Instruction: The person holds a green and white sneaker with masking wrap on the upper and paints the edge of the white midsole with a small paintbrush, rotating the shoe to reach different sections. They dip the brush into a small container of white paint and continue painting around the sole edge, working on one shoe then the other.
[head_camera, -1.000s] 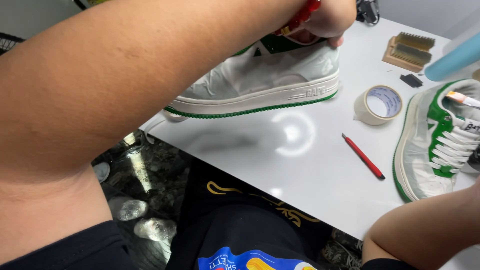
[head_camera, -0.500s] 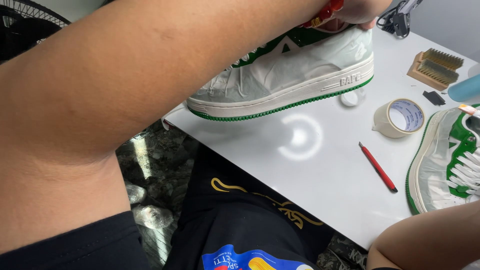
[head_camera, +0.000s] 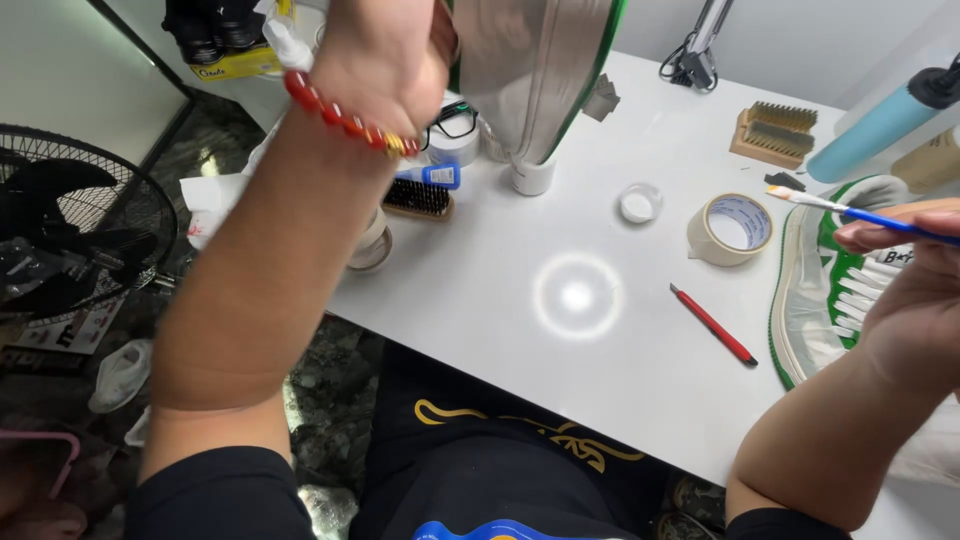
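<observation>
**Sneaker tipped up, brush waiting**

Head view: the left hand (head_camera: 385, 70) lifts the white-and-green sneaker (head_camera: 535, 70) above the bench (head_camera: 580, 300), sole side facing the camera, probably for inspection; its fingers are hidden, so can't tell the grip. Right of the tape roll (head_camera: 730, 228), the right hand (head_camera: 915, 290) pinches a blue paintbrush (head_camera: 860, 212) over the second sneaker (head_camera: 815, 300).

left hand (head_camera: 385, 60): fingers cut off by top edge, grip on raised white green-soled sneaker (head_camera: 535, 70) unseen | sneaker's upper part ran out of frame | second white-and-green sneaker (head_camera: 820, 290) partly hidden behind right hand (head_camera: 905, 300) | blue-handled thin paintbrush (head_camera: 850, 210): tail end cut off at right edge
</observation>
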